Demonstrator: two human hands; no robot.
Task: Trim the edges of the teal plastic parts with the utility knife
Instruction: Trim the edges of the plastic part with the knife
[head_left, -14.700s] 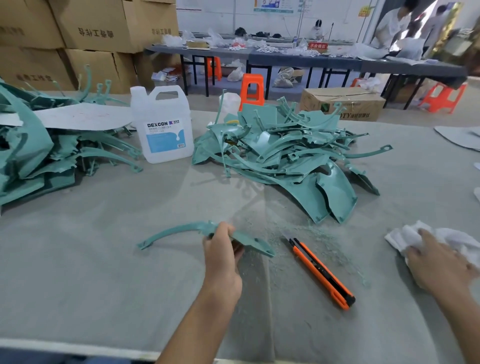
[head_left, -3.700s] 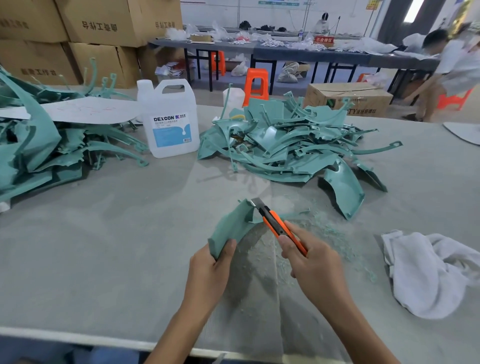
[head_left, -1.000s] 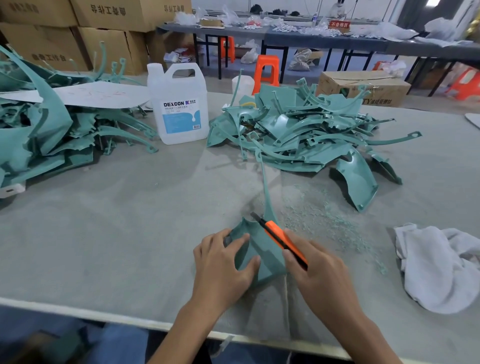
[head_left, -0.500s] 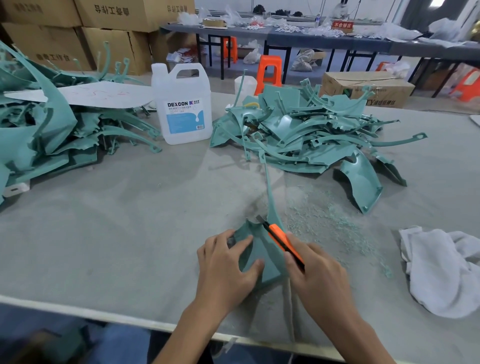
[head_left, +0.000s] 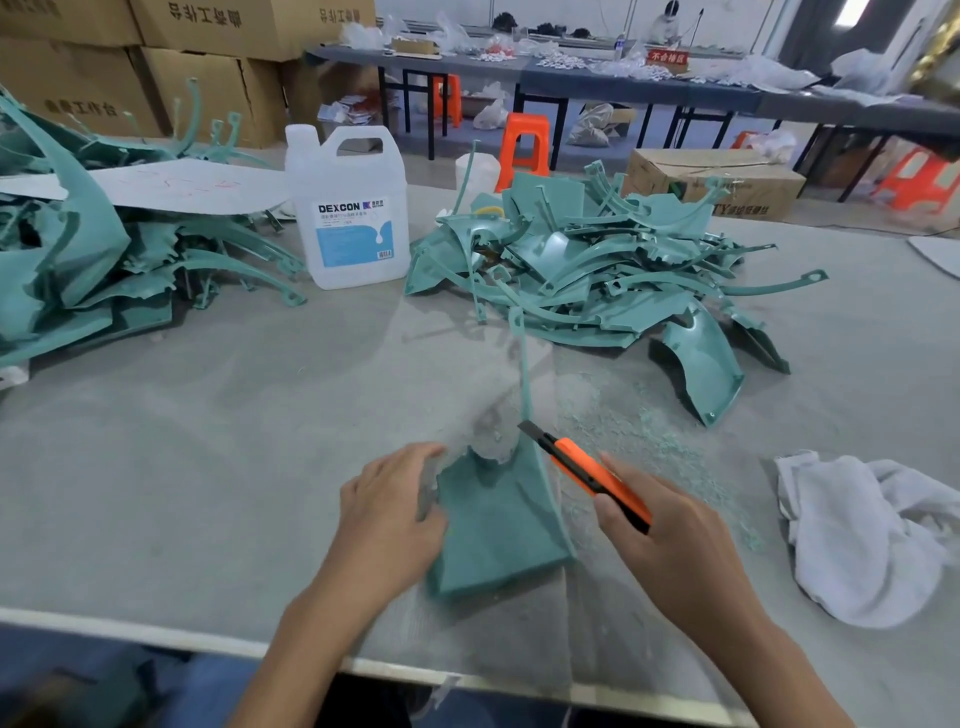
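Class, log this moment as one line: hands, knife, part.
left hand: holds teal part by its left edge | right hand: grips utility knife, blade out, tip at part's upper right edge | teal shavings on table

A: teal wedge-shaped plastic part?
B: near centre, wide end near, thin stem pointing far.
A: orange-and-black utility knife?
B: blade out, tip at the part's right edge.
A: rest?
B: far heap of teal plastic parts, left heap of teal plastic parts.

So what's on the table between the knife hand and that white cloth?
Between right hand and white cloth: only scattered teal shavings on the grey table, head view.
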